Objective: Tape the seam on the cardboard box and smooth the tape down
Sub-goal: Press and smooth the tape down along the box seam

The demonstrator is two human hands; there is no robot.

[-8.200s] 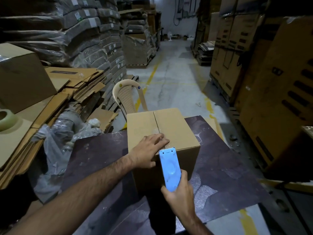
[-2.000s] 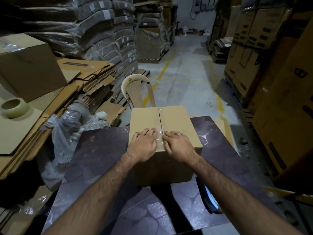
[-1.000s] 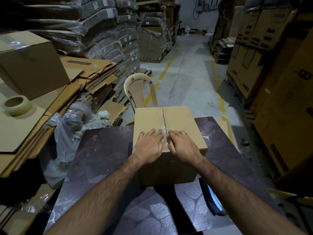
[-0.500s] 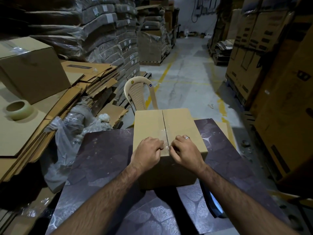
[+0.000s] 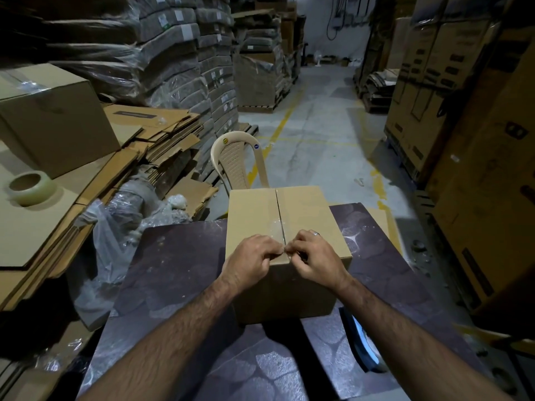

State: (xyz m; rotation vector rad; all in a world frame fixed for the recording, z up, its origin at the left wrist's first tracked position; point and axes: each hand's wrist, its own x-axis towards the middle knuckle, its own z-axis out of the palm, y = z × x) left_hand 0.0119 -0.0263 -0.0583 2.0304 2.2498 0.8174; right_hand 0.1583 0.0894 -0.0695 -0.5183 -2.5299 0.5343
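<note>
A shut cardboard box (image 5: 307,209) stands on a dark table (image 5: 179,256), its top seam running away from me. Clear tape (image 5: 276,224) shines along the near part of that seam. Both hands sit at the near top edge of the box with fingers curled. My left hand (image 5: 249,261) and my right hand (image 5: 315,259) meet fingertip to fingertip on the seam, pinching the near end of the tape. A blue tape dispenser (image 5: 362,342) lies on the table to the right of the box, partly hidden by my right forearm.
A beige plastic chair (image 5: 236,160) stands just behind the box. Flattened cardboard, a large box (image 5: 55,120), a tape roll (image 5: 27,188) and crumpled plastic wrap (image 5: 115,227) fill the left. Tall stacked cartons (image 5: 477,140) line the right of the aisle.
Both hands have slid from flat on the box top toward its near edge, with fingers curling in until the fingertips meet on the seam. The dispenser, held 8 s ago, lies on the table.
</note>
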